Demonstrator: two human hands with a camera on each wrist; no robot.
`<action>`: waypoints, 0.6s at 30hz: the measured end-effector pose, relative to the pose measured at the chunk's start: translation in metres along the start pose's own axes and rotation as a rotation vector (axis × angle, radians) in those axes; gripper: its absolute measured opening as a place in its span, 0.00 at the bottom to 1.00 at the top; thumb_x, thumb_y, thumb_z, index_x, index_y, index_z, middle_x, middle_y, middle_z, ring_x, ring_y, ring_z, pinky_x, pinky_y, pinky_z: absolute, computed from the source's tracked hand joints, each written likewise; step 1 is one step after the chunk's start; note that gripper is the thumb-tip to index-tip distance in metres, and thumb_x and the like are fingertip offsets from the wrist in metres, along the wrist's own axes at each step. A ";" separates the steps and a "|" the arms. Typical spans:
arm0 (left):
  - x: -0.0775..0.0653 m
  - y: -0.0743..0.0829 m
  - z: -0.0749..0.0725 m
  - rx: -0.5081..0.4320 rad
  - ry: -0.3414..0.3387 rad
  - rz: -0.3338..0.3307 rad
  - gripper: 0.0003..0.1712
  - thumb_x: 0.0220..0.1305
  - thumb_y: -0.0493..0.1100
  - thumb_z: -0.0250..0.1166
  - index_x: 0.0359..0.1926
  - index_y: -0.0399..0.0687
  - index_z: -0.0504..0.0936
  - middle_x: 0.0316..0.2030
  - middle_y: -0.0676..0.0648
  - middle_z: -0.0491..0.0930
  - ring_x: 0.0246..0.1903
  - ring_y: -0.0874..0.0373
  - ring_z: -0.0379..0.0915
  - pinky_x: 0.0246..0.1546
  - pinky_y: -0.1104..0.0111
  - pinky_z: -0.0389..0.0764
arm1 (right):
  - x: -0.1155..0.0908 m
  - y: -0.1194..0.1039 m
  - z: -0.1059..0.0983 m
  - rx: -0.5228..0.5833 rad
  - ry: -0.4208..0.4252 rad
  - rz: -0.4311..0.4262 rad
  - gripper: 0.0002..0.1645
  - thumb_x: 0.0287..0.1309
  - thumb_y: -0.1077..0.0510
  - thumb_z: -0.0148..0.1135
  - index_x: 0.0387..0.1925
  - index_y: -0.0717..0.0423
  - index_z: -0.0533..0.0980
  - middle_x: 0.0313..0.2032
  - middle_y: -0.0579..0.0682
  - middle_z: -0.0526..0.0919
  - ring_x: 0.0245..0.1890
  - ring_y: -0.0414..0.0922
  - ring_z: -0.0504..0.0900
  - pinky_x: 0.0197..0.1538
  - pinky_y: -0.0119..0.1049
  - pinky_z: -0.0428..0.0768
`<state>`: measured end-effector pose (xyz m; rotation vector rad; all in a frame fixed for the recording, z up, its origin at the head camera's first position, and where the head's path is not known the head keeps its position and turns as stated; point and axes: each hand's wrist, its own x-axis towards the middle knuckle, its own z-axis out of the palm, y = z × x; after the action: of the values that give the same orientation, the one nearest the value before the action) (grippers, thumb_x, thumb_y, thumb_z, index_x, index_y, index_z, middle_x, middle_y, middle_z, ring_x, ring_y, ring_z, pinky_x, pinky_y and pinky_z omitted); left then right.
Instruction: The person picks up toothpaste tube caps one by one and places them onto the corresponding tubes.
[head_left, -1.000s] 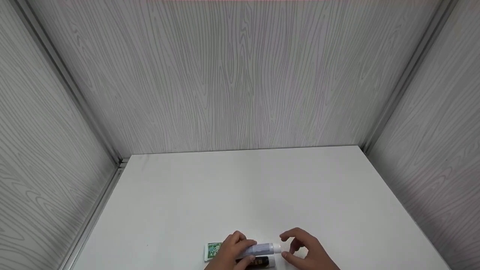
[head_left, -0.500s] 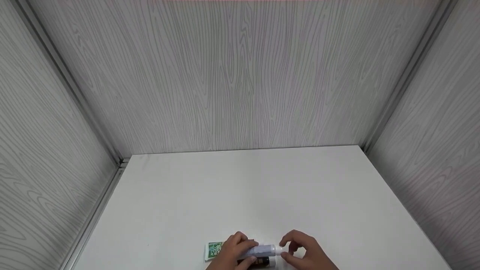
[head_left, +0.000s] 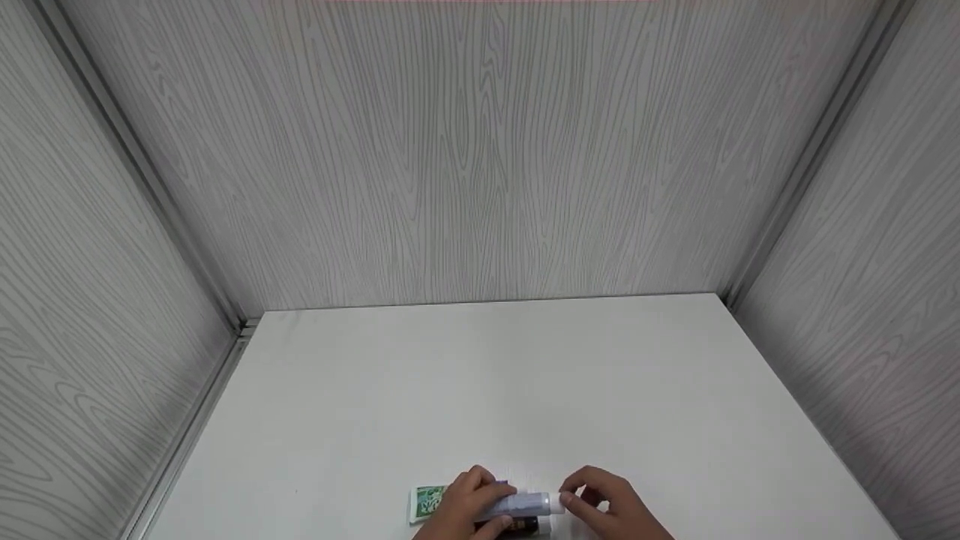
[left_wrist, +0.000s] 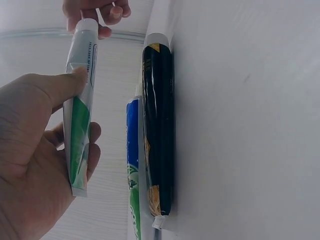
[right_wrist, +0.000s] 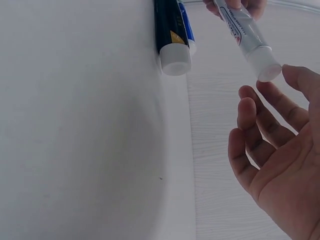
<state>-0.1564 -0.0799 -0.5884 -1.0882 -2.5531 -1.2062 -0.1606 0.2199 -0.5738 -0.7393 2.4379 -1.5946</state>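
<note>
My left hand (head_left: 469, 501) grips a pale silver toothpaste tube with a green lower part (left_wrist: 80, 112), thumb on one side and fingers behind it. The tube is held above the table, its white cap (right_wrist: 266, 70) pointing right. At that cap my right hand (head_left: 606, 501) has its thumb and index fingertips on opposite sides of the rim, the other fingers loosely bent. Below the held tube lies a black toothpaste tube with gold marks (left_wrist: 160, 115) and a white cap. Beside it is a blue and green toothpaste tube (left_wrist: 132, 135), partly hidden by the left hand in the head view.
The white table (head_left: 480, 390) stretches away behind the hands. Grey wood-grain panels enclose it, with a back wall (head_left: 480, 150), a left wall (head_left: 97, 300) and a right wall (head_left: 862, 300). Metal edging (head_left: 195, 435) runs along the table's left side.
My right thumb and index finger have closed in from beside the cap onto it. The held tube has shifted very slightly right and toward me; the other tubes stay put.
</note>
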 end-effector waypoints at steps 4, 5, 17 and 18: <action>0.000 0.000 0.000 -0.002 -0.001 0.000 0.18 0.80 0.52 0.62 0.59 0.49 0.86 0.44 0.53 0.73 0.41 0.69 0.62 0.42 0.71 0.70 | -0.001 0.001 0.000 -0.008 -0.006 0.019 0.12 0.79 0.52 0.60 0.49 0.56 0.82 0.41 0.45 0.85 0.28 0.31 0.79 0.36 0.32 0.82; 0.000 0.000 0.000 -0.004 0.000 0.000 0.18 0.80 0.52 0.62 0.59 0.49 0.86 0.44 0.53 0.73 0.41 0.69 0.62 0.42 0.71 0.70 | -0.001 0.001 0.001 -0.012 -0.001 0.019 0.11 0.78 0.53 0.61 0.50 0.56 0.82 0.41 0.46 0.85 0.28 0.31 0.79 0.37 0.33 0.82; 0.000 0.001 -0.002 -0.039 -0.015 -0.037 0.19 0.80 0.51 0.61 0.60 0.46 0.86 0.43 0.55 0.71 0.41 0.69 0.61 0.43 0.72 0.69 | -0.001 0.001 0.003 -0.004 0.043 -0.210 0.19 0.67 0.61 0.73 0.55 0.45 0.80 0.48 0.53 0.84 0.30 0.43 0.83 0.38 0.38 0.85; 0.000 0.001 -0.002 -0.036 -0.010 -0.027 0.19 0.80 0.51 0.61 0.60 0.45 0.86 0.43 0.54 0.71 0.41 0.69 0.60 0.43 0.72 0.69 | 0.000 0.002 0.003 0.001 0.038 -0.235 0.19 0.67 0.63 0.73 0.55 0.47 0.80 0.48 0.53 0.84 0.29 0.43 0.82 0.37 0.39 0.86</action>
<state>-0.1559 -0.0812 -0.5865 -1.0724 -2.5714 -1.2618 -0.1600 0.2183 -0.5765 -1.0378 2.4527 -1.7026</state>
